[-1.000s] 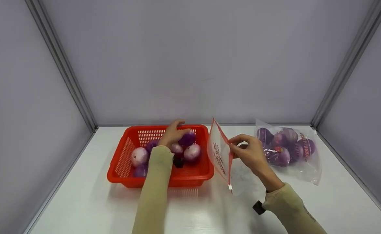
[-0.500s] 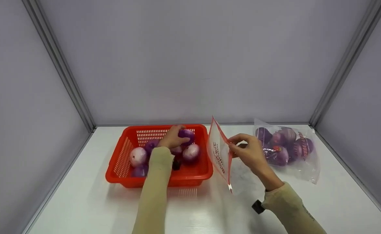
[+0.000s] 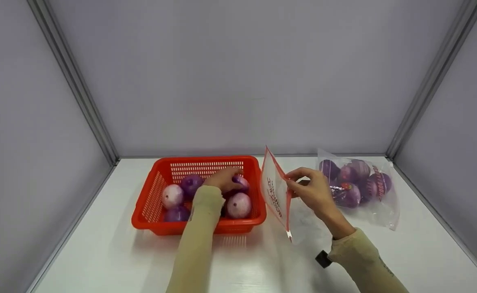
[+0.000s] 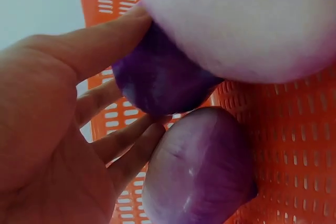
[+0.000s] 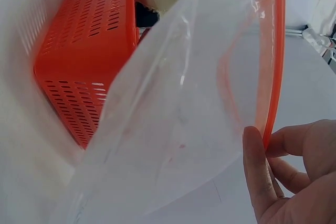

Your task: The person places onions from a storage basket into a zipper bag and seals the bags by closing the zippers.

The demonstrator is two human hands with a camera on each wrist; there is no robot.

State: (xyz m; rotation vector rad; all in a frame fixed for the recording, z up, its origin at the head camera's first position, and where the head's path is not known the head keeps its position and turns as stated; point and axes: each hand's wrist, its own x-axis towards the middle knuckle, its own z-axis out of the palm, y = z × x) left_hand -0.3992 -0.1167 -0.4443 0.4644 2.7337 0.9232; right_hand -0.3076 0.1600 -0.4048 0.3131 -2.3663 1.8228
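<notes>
My left hand (image 3: 224, 179) reaches into the red plastic basket (image 3: 199, 228). Its thumb and fingers curl round a dark purple onion (image 4: 160, 74) in the left wrist view. A large pale onion (image 4: 247, 24) partly covers that onion, and another purple onion (image 4: 202, 166) lies by the fingertips. In the head view, a pale onion (image 3: 239, 205) sits in front of the hand. My right hand (image 3: 313, 189) pinches the red-edged mouth of a clear zip bag (image 3: 274, 191) with red print. The bag hangs with its mouth spread apart beside the basket.
Several onions lie in the basket's left part, among them a pale onion (image 3: 173, 196) and a purple onion (image 3: 192, 185). At the back right, a filled clear bag (image 3: 388, 213) of onions rests on the white table (image 3: 112, 260). Grey walls (image 3: 238, 81) surround the table.
My left hand has moved lower and slightly right in the basket, with a purple onion shifting with it. The pale onion there has rolled toward the front. My right hand and the bag stay put.
</notes>
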